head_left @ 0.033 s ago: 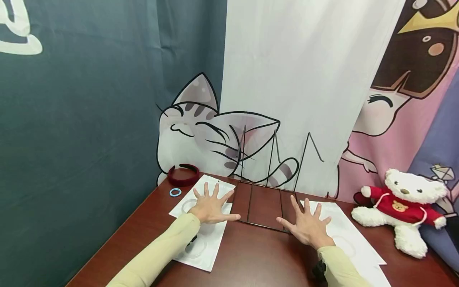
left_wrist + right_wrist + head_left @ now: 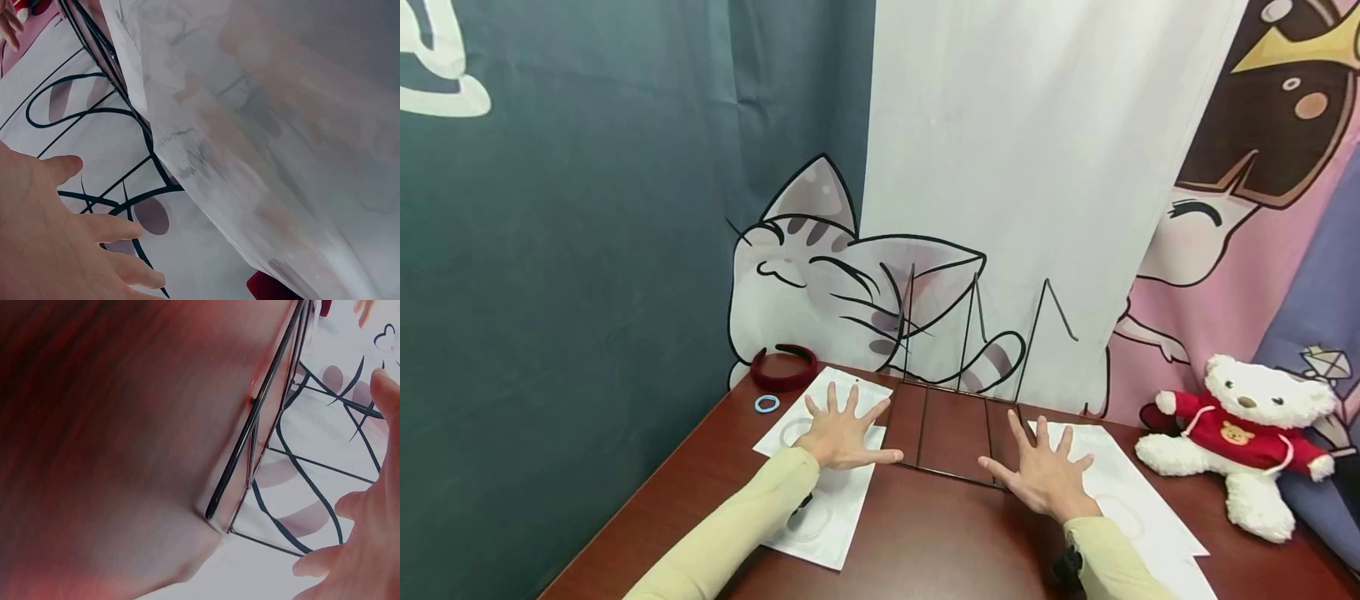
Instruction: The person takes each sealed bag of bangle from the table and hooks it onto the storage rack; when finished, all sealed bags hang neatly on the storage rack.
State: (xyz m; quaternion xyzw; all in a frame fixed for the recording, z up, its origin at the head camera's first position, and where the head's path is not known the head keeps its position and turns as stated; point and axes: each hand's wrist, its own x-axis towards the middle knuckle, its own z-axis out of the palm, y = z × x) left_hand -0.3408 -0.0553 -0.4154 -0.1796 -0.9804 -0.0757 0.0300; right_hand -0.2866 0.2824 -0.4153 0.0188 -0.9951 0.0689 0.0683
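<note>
My left hand (image 2: 840,435) hovers over white plastic packets (image 2: 820,537) at the left, its fingers spread and holding nothing. To the right, my right hand (image 2: 1047,477) is spread the same way, beside the front right corner of a black wire rack (image 2: 951,476). The rack has a flat base on the table and tall bent prongs at the back. More white packets (image 2: 1138,492) lie right of that hand. In the left wrist view, a glossy packet (image 2: 281,156) fills the right side. The right wrist view shows the rack's front rod (image 2: 250,425) close to my fingers.
A dark red headband (image 2: 784,379) and a light blue ring (image 2: 767,403) lie at the back left of the brown table (image 2: 917,542). A white teddy bear (image 2: 1240,442) in a red top sits at the right. Printed curtains (image 2: 1037,125) hang behind the table.
</note>
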